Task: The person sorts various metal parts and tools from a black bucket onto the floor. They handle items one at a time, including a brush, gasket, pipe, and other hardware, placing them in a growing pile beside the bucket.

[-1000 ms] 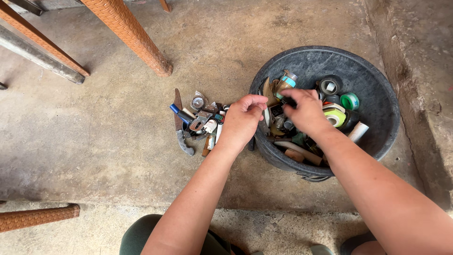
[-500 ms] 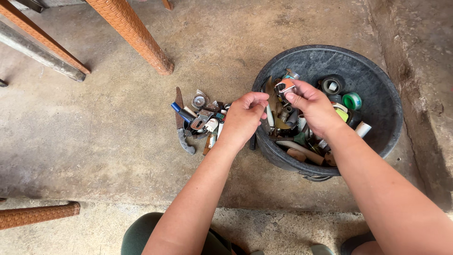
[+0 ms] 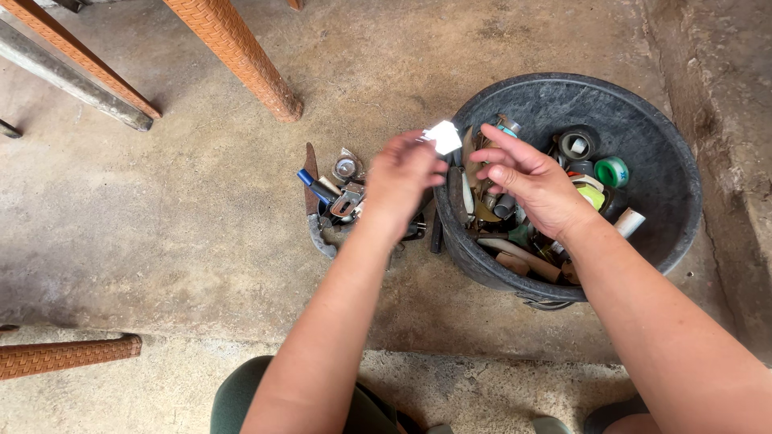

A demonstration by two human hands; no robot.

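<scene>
My left hand (image 3: 406,181) hovers over a small pile of metal tools and parts (image 3: 334,201) on the concrete floor, pinching a small white piece (image 3: 443,137) between thumb and fingertips. My right hand (image 3: 535,185) is just to its right, over the near-left part of a round black tub (image 3: 667,161), fingers spread and holding nothing. The tub holds several odds and ends: tape rolls, a green roll (image 3: 613,170), a white tube (image 3: 630,222), metal bits.
Woven orange-brown chair legs (image 3: 237,56) and a grey bar (image 3: 72,80) stand at the upper left; another woven leg (image 3: 68,355) lies at the lower left. A raised concrete ledge (image 3: 724,120) runs along the right. My knees are at the bottom edge.
My left hand has lifted the white piece out from the tub's edge and moved slightly left. My right hand has let go and opened its fingers.
</scene>
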